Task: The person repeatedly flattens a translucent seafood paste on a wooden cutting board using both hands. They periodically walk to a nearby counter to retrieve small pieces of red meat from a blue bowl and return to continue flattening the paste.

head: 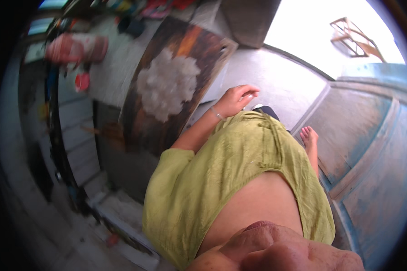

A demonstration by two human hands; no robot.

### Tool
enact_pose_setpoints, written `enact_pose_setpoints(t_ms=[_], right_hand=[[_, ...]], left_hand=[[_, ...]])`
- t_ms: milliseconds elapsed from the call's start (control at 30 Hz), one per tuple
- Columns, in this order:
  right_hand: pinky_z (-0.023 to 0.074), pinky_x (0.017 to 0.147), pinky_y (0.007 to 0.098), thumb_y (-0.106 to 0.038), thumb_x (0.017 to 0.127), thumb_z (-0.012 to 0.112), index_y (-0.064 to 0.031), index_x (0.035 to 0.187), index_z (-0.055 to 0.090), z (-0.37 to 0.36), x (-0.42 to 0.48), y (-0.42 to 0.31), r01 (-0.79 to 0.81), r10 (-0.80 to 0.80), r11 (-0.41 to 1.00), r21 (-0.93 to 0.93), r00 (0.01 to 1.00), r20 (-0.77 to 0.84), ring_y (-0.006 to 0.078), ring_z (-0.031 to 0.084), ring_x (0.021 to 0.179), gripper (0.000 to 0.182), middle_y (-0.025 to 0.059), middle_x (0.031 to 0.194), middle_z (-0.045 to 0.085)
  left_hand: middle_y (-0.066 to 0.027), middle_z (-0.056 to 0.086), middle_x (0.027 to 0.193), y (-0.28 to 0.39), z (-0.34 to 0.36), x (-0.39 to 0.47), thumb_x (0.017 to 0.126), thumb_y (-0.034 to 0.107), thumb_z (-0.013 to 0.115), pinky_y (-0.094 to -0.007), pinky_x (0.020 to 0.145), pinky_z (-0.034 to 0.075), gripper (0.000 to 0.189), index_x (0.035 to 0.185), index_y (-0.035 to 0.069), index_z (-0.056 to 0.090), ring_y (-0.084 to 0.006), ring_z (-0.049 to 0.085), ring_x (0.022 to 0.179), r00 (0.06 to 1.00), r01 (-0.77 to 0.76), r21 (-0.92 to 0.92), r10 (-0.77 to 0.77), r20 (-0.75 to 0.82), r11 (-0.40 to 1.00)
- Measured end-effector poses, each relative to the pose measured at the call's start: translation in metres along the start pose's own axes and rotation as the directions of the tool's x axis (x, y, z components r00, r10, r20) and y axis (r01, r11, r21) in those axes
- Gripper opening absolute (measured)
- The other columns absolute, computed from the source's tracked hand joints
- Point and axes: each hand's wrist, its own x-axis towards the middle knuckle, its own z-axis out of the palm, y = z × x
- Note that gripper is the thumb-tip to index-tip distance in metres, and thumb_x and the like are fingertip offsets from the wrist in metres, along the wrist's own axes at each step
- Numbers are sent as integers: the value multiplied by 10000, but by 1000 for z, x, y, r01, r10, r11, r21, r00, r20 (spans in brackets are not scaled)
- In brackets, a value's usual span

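Note:
My left hand point(236, 99), with a bracelet at the wrist, hangs in front of my body with its fingers loosely bent and nothing in it. It is beside a dark wooden board or tabletop point(149, 132), apart from its edge. On that wood lies a whitish, translucent, ragged-edged mass point(168, 84); its material is unclear. Down at my right side, my right hand point(309, 135) has its fingers apart and holds nothing. A blue, worn door panel point(352, 128) is near it. My green garment point(237, 162) covers much of the middle of the view.
A bright doorway opens ahead on the right, with a wooden frame like a stool point(354, 39) outside. A pink container or bag point(76, 49) and a red cup point(82, 82) are blurred on the left. Light floor point(274, 74) leads to the threshold.

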Motion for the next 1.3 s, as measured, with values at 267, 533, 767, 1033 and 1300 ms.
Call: enact_pose_setpoints(t_ms=[267, 533, 767, 1033, 1300], right_hand=[[520, 599, 340, -186, 862, 539, -59, 1083, 532, -4, 51, -71, 50, -46, 989, 139, 998, -33, 201, 618, 820, 254, 70, 976, 589], [513, 599, 340, -204, 881, 517, -91, 1104, 535, -28, 154, -198, 68, -78, 979, 191, 996, 45, 189, 613, 794, 250, 44, 939, 586], [508, 600, 339, -196, 900, 487, -103, 1140, 527, -31, 184, -320, 91, -108, 983, 158, 989, 102, 195, 612, 801, 260, 58, 1012, 593], [491, 677, 397, -215, 880, 514, -116, 1131, 519, 49, 233, -435, -32, -26, 984, 174, 948, 318, 231, 594, 861, 270, 71, 1017, 590], [484, 725, 401, -249, 893, 497, -98, 1205, 466, 137, 246, -612, 44, -32, 999, -21, 927, 373, 254, 578, 931, 348, 93, 1130, 545]], left_hand=[[-121, 625, 980, 5, 27, 100, 852, 46, 500, -299, 776, 487, 235, 1078, 33, 563, -197, 616, 905, 998, 13, 243, -26, 50, 970], [-126, 642, 924, -38, 74, 247, 830, 131, 542, -327, 767, 494, 243, 1054, 46, 579, -223, 622, 885, 970, 198, 616, -243, -12, 762], [-61, 647, 853, -125, 57, 285, 844, 215, 535, -304, 591, 484, 253, 1042, 69, 596, -138, 612, 674, 788, 600, 408, -596, -154, 688], [-36, 636, 814, -140, 66, 340, 868, 241, 521, -294, 507, 439, 222, 1001, 82, 600, -142, 590, 622, 577, 816, 119, -786, -220, 566], [-52, 612, 689, -132, 74, 488, 824, 206, 504, -315, 477, 462, 202, 726, 66, 612, -160, 580, 543, 620, 742, -157, -756, -209, 652]])
